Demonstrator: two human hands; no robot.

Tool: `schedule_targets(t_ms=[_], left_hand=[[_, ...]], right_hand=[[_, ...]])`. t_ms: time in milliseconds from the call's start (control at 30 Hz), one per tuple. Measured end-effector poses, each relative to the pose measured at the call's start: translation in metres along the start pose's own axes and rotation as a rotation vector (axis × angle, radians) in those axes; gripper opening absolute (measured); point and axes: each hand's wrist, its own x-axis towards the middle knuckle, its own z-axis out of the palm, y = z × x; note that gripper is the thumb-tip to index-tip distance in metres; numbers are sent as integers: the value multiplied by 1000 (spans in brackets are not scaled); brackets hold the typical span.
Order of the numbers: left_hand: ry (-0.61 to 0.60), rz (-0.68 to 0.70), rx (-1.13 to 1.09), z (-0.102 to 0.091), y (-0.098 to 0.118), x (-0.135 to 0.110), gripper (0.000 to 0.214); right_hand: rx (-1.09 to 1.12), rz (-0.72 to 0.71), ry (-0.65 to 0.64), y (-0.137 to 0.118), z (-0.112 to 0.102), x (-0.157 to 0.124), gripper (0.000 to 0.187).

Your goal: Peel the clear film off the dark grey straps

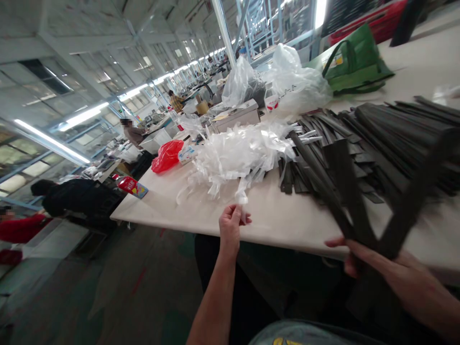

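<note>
My left hand (230, 224) is at the near edge of the white table (172, 211), fingers pinched on a clear plastic strip (241, 196) that hangs from a heap of clear plastic wrappers (237, 153). My right hand (362, 261) is closed on a bunch of long dark strips (345, 191) that fan upward and to the right, partly blurred. Behind them a large pile of the same dark strips (391, 134) covers the right side of the table.
A red plastic bag (166, 156), a cardboard box (235, 116), clear bags (287, 76) and a green tote (354, 62) lie farther back on the table. A red packet (131, 186) sits at the left corner. Other people work at tables on the left.
</note>
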Motion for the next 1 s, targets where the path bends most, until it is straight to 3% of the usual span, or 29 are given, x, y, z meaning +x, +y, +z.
schedule_targets(t_ms=[133,233,433,667,900,1000], left_hand=[[-124,-9,-8,20,8,-29,35],[-231,-14,-2,29,9,-40,30],[-333,-87,-49,36,8,-46,31],[-480,-301,-53,36,2,-55,39],[-676,-299,143,40,-7,-61,31],[-685,-272,175,46,-3,-60,29]], right_hand=[[347,189,-389,-32,33,26,63],[411,214,-474,-52,50,43,62],[338,141,-306,-71,60,68,51],[158,-51,-111,-82,47,90,35],[18,-159,-60,-90,41,92,38],[-37,-178,-39,-90,37,92,42]])
